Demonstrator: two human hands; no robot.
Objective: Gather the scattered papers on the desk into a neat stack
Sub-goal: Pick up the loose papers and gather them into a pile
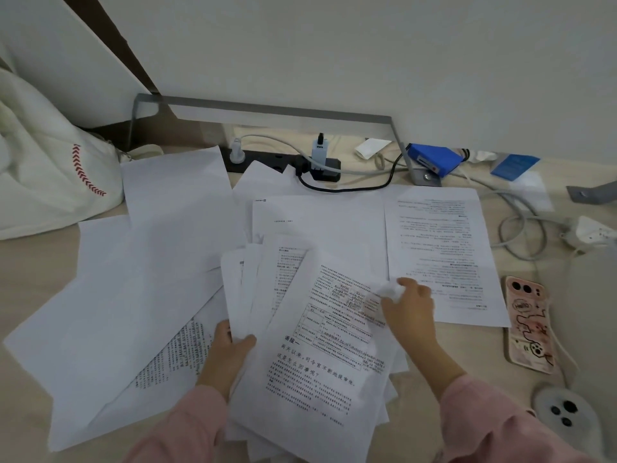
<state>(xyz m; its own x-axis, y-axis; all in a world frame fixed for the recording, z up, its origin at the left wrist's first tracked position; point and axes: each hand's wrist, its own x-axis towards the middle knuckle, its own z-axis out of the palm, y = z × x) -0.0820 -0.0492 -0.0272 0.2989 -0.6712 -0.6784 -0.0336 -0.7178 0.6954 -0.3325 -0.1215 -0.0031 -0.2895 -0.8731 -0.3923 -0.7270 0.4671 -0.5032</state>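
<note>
1. Gripping the gathered bundle (320, 345) at its left edge, your left hand (230, 349) curls its thumb over the top sheets. Its fingers are hidden beneath. The bundle is fanned and uneven, with its long axis running roughly 7 to 1 o'clock.
2. Your right hand (409, 307) sits at the bundle's right edge, fingers curled round a white crumpled wad (389, 290). I cannot tell whether it also pinches the top sheet.
3. Flat on the desk (467, 355), the printed sheet (440, 248) lies just at 1 o'clock from your right hand, its long axis near 12 to 6. That hand is clearly the nearer one.
4. The blank sheets (140, 279) overlap from 9 to 11 o'clock of your left hand, some tucked under the bundle.
5. The printed sheet looks like your next pick, though the wad will likely hamper a clean pinch.
6. The phone (527, 325) lies at 3 o'clock, just beside that sheet's lower corner.
</note>
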